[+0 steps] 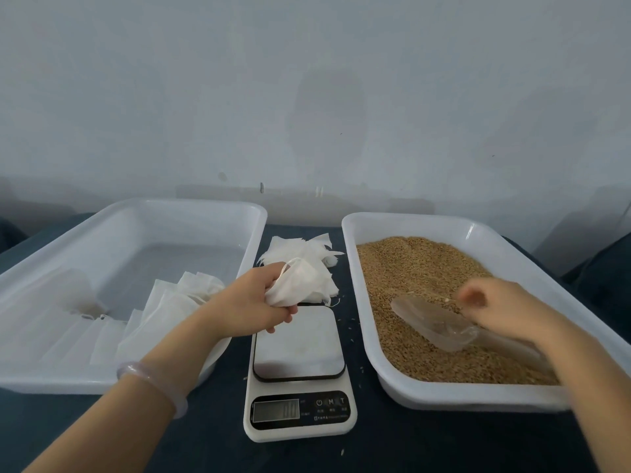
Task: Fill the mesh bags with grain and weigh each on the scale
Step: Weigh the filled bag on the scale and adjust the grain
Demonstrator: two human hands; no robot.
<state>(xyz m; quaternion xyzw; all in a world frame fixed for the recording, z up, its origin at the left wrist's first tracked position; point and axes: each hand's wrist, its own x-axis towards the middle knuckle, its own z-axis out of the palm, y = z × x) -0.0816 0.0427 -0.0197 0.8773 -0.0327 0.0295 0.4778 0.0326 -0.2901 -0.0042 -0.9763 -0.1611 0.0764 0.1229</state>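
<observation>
Layout: a digital scale (297, 414) stands at the centre of the dark table (392, 452), between two white plastic trays.

Left tray (143, 208): holds several white mesh bags (170, 302) lying along its near and right side.

Right tray (409, 221): holds brown grain (409, 268), spread over most of its floor. A clear plastic scoop (433, 322) lies on the grain with its open end pointing away and to the left.

Spare bags: a loose pile of flat white bags (307, 250) lies on the table just behind the scale, between the trays.

Left hand (259, 298): its fingers are curled round one white mesh bag (300, 281), which is bunched in the grip. The hand is above the far edge of the weighing platform (298, 343), which carries nothing. A pale bracelet (150, 380) sits on this wrist.

Right hand (495, 302): positioned over the grain tray, directly above the rear part of the scoop. The hand is motion-blurred, with fingers curled. Whether it grips the scoop handle cannot be told.

Scale display (276, 411): lit, with digits too blurred to read. A few stray grains lie on the table beside the scale.
</observation>
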